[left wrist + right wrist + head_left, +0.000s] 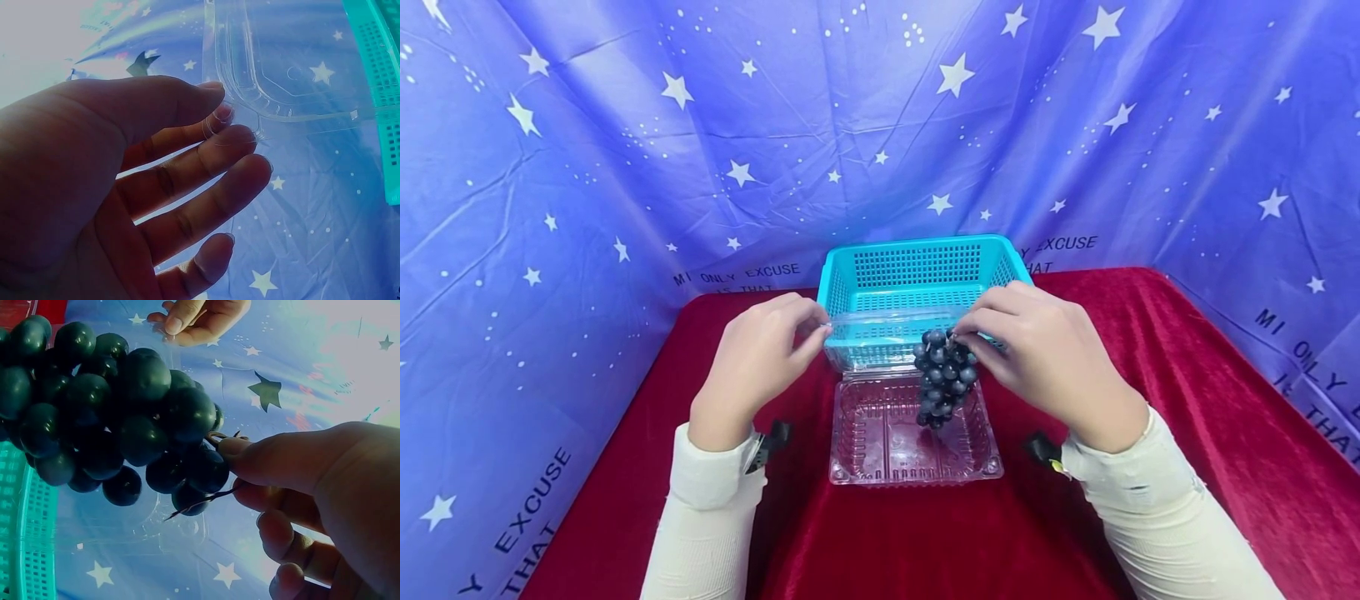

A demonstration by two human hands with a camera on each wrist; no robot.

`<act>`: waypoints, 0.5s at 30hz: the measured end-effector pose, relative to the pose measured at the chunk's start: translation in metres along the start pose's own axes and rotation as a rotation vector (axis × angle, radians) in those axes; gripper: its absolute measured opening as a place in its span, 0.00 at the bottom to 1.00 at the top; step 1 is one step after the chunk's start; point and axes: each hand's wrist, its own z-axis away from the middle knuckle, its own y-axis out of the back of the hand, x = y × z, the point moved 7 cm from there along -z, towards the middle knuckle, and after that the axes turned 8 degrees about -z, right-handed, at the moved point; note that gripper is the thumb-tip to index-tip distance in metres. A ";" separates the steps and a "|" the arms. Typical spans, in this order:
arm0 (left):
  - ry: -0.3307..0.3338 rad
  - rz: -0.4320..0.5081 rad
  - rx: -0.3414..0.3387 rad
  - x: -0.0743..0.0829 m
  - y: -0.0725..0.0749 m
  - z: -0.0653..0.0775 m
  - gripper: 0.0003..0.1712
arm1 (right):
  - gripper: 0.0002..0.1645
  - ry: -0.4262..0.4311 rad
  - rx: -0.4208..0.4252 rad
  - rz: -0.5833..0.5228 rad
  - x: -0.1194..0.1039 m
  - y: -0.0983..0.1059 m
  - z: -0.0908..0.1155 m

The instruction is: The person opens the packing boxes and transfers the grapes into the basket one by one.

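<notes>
In the head view my right hand (1037,350) pinches a bunch of dark grapes (942,379) by its stem, and the grapes (119,412) hang below the fingertips. Under them lies a clear plastic clamshell box (910,475), its base flat on the cloth. Its hinged lid (880,321) stands raised behind the base. My left hand (760,358) pinches the lid's left corner between thumb and fingertips, seen close up in the left wrist view, where the lid (300,94) is see-through.
A turquoise plastic basket (925,250) with a mesh wall stands right behind the lid, its front part seen through the plastic. Red velvet cloth (1150,333) covers the table. A blue curtain with white stars (850,125) hangs around the back and sides.
</notes>
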 end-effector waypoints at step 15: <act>0.014 0.002 -0.001 -0.001 0.000 0.000 0.02 | 0.12 0.027 0.077 -0.039 -0.002 0.014 -0.002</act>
